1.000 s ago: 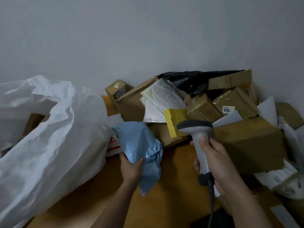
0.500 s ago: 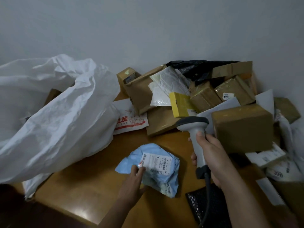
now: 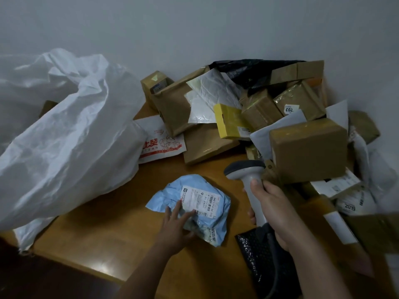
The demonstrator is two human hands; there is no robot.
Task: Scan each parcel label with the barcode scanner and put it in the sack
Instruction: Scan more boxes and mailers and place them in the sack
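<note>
A crumpled light-blue plastic mailer bag [image 3: 194, 209] lies on the brown wooden tabletop [image 3: 103, 231], its white shipping label [image 3: 199, 200] turned up with the barcode in plain sight. The left hand [image 3: 176, 226] rests on the near-left part of this blue mailer, fingers [image 3: 177, 209] spread fairly straight and pressing it flat, not curled round it. Just right of the mailer, the right hand [image 3: 274, 212] grips the handle of a grey corded handheld barcode scanner [image 3: 250, 184], fingers wrapped round it; the scanner head sits up and to the right of the label and does not yet seem aimed at it.

Left of the mailer, a large white woven sack [image 3: 64, 143] lies slumped on the tabletop, its mouth gaping toward the far left. A brown shape shows inside, so at least one parcel may already be bagged, though that is hard to confirm.

Behind and to the right of the mailer sits a heap of brown cardboard boxes [image 3: 306, 152], a yellow box [image 3: 232, 121], white mailers [image 3: 207, 93] and a black plastic bag [image 3: 254, 70]. By the look of it, the job is at an early stage: this parcel awaits its scan, and most of the pile remains.
</note>
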